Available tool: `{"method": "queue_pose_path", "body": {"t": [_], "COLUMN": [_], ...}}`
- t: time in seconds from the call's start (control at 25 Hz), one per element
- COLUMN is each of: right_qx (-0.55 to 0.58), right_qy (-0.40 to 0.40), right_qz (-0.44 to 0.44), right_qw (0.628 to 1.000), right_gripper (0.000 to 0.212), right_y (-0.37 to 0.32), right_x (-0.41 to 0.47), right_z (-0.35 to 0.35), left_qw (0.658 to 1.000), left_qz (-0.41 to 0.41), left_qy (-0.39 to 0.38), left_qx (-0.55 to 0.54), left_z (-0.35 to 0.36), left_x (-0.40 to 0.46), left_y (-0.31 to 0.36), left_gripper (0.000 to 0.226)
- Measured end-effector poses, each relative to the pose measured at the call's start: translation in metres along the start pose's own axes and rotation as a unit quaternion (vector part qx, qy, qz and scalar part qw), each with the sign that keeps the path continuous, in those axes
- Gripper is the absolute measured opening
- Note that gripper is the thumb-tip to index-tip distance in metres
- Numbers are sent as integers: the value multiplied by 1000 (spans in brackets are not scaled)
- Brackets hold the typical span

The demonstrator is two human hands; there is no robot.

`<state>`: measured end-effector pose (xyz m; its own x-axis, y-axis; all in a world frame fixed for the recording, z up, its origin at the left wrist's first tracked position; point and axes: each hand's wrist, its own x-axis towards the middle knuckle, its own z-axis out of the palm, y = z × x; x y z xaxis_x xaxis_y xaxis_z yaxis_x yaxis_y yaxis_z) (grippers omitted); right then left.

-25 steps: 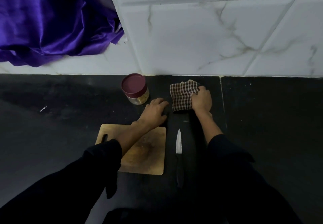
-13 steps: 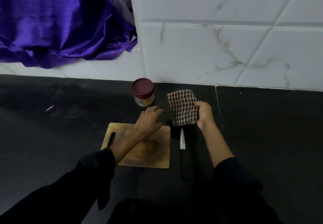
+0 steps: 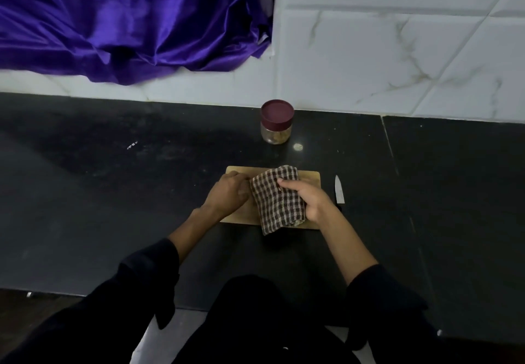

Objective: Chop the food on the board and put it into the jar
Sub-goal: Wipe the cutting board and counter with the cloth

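Head view, lidded jar with bits inside, right hand gripping checked cloth, left hand curled beside it

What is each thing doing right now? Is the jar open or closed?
jar: closed, lid on, upright.
checked cloth: folded, held over the board.
cutting board: flat, partly covered.
knife: lying flat beside the board, untouched.
right hand: gripping the cloth.
left hand: touching the cloth's edge.
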<state>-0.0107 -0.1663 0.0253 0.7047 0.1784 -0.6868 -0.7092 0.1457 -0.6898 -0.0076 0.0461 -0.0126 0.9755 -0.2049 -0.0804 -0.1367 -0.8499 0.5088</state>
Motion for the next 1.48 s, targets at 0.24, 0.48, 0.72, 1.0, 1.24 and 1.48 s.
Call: {"method": "queue_pose_path", "body": {"t": [0.24,0.48,0.72,1.0,1.24,1.48], "right_qx": [99,196,250,152,-333,-612], "right_qy": [68,126,72,48,100,43], "right_qz": [0,-7,-59,-137,-394,-453], "right_qw": [993,972,964,978,851,647], "right_gripper": [23,23,28,39,43,65], "right_y": [14,23,12,-19,-46,-32], "right_x": [0,-3,-15,-8,14,58], "right_z": [11,11,23,50,113,181], "left_qw": [978,971,962,771,762,772], "left_qz": [-200,-230,-188,-148,-112,-110], "left_qy": [58,61,93,65,97,143], "left_qx": [-10,-12,-176,-615,-630,-610], "left_z": [12,18,3,-22,-46,-65], "left_x": [-7,4,3,-8,-19,-22], "left_y": [-37,-34,-38,-50,-91,-107], "left_gripper": [37,41,28,34,29,28]}}
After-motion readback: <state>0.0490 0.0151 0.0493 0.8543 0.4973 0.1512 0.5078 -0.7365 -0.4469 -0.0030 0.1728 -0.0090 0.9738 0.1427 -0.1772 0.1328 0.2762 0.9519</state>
